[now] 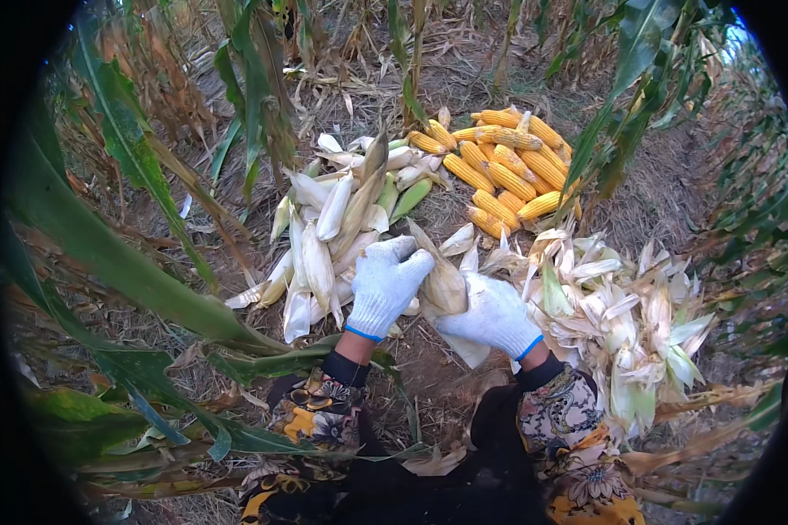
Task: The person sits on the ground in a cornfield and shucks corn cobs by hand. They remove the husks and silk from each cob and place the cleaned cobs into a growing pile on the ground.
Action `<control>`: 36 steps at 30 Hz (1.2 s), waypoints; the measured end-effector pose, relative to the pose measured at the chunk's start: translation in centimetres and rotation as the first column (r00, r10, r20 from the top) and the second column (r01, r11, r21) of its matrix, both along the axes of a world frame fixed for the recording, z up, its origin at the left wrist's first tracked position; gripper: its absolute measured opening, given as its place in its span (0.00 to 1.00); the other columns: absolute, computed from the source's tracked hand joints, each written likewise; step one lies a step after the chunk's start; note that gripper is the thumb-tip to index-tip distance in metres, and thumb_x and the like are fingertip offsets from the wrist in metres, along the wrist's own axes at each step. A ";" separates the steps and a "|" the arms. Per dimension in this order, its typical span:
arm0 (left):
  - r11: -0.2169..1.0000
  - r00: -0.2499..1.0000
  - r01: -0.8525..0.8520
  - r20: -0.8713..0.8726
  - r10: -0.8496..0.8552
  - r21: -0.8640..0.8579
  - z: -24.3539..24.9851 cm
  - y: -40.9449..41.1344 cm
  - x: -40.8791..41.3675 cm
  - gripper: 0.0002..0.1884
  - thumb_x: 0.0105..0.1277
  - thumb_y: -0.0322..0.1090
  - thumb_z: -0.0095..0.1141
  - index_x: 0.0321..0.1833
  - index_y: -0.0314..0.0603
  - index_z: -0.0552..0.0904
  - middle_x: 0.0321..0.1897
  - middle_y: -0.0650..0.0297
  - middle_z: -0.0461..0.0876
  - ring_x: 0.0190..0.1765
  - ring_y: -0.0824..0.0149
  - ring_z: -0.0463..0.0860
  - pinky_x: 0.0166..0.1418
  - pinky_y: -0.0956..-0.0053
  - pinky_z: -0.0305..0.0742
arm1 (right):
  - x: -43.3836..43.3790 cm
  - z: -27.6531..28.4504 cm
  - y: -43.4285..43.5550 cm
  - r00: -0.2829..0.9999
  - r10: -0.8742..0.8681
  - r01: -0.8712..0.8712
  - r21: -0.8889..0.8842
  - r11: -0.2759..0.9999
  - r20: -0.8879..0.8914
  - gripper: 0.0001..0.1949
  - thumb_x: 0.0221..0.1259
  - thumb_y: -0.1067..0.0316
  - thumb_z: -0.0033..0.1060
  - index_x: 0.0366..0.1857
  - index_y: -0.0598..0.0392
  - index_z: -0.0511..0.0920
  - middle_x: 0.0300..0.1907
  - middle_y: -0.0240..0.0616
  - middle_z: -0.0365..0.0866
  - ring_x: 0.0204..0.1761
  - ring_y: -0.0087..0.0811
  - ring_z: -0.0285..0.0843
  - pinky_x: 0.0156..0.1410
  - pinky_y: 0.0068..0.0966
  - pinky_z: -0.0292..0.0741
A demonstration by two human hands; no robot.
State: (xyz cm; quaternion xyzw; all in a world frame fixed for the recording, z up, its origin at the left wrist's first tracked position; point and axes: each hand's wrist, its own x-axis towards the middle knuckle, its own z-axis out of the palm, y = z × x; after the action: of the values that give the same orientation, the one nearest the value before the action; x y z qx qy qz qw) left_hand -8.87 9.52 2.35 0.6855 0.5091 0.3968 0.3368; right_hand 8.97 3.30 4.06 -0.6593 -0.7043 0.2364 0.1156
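Between my hands is an ear of corn in a dry tan husk (pixel 444 287), its tip pointing away from me. My right hand (pixel 487 314), in a white knit glove with a blue cuff edge, grips the lower part of the husk. My left hand (pixel 390 281), gloved alike, has its fingers curled with the thumb against the husk's upper left side; whether it pinches a strip of husk is hidden. Just beyond my left hand lies a heap of unhusked ears (pixel 333 216). Bare yellow cobs (pixel 509 170) are piled farther off to the right.
Stripped husks (pixel 620 315) form a heap to the right of my right hand. Long green corn leaves (pixel 144 262) cross close in from the left. Standing stalks (pixel 417 59) rise at the back, and another leafy plant (pixel 630 85) hangs in at upper right. Straw litters the soil.
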 end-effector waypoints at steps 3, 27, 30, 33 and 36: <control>0.995 0.984 -0.065 0.160 0.077 -0.081 -2.4 0.9 0.1 0.15 0.60 0.41 0.59 0.34 0.33 0.85 0.23 0.50 0.82 0.26 0.63 0.81 0.35 0.65 0.75 | -1.1 -0.4 0.1 0.999 -0.053 0.053 -0.022 0.998 0.001 0.30 0.46 0.38 0.68 0.48 0.50 0.81 0.42 0.48 0.87 0.44 0.52 0.86 0.52 0.43 0.82; 0.925 0.713 0.128 0.681 0.165 -0.358 -1.6 0.1 0.3 0.25 0.67 0.36 0.62 0.61 0.24 0.78 0.49 0.58 0.86 0.51 0.71 0.81 0.57 0.76 0.75 | -1.5 -4.5 -0.3 0.797 -0.080 0.153 0.072 0.986 -0.599 0.36 0.46 0.62 0.77 0.62 0.65 0.73 0.50 0.48 0.85 0.50 0.33 0.83 0.57 0.31 0.79; 0.938 0.732 0.118 0.667 0.139 -0.325 -2.4 0.2 0.7 0.25 0.67 0.37 0.64 0.61 0.23 0.79 0.49 0.57 0.86 0.50 0.70 0.81 0.56 0.76 0.75 | -1.9 -4.0 -0.4 0.857 -0.102 0.171 0.092 0.981 -0.505 0.37 0.45 0.57 0.78 0.61 0.62 0.74 0.49 0.50 0.86 0.50 0.40 0.86 0.58 0.34 0.80; 0.930 0.794 0.113 0.595 0.127 -0.349 -2.7 0.5 0.2 0.23 0.66 0.37 0.65 0.58 0.23 0.81 0.46 0.56 0.87 0.47 0.70 0.81 0.54 0.75 0.76 | -2.0 -3.5 -0.4 0.828 -0.079 0.156 0.094 0.983 -0.556 0.36 0.45 0.58 0.78 0.62 0.61 0.74 0.49 0.49 0.86 0.51 0.39 0.86 0.59 0.34 0.80; 0.931 0.722 -0.007 0.642 0.257 -0.364 -3.4 0.2 0.8 0.22 0.66 0.36 0.66 0.56 0.23 0.82 0.44 0.56 0.87 0.44 0.68 0.82 0.53 0.73 0.77 | -2.8 -5.1 -0.8 0.711 -0.120 0.170 0.003 0.985 -0.693 0.35 0.48 0.66 0.77 0.63 0.64 0.72 0.51 0.44 0.84 0.52 0.30 0.82 0.58 0.30 0.79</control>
State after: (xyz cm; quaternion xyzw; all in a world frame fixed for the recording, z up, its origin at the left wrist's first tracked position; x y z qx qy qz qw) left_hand -8.11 9.74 -1.08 0.3860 0.4586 0.5500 0.5815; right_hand 6.12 2.52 -1.00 -0.5730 -0.5642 0.4312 0.4092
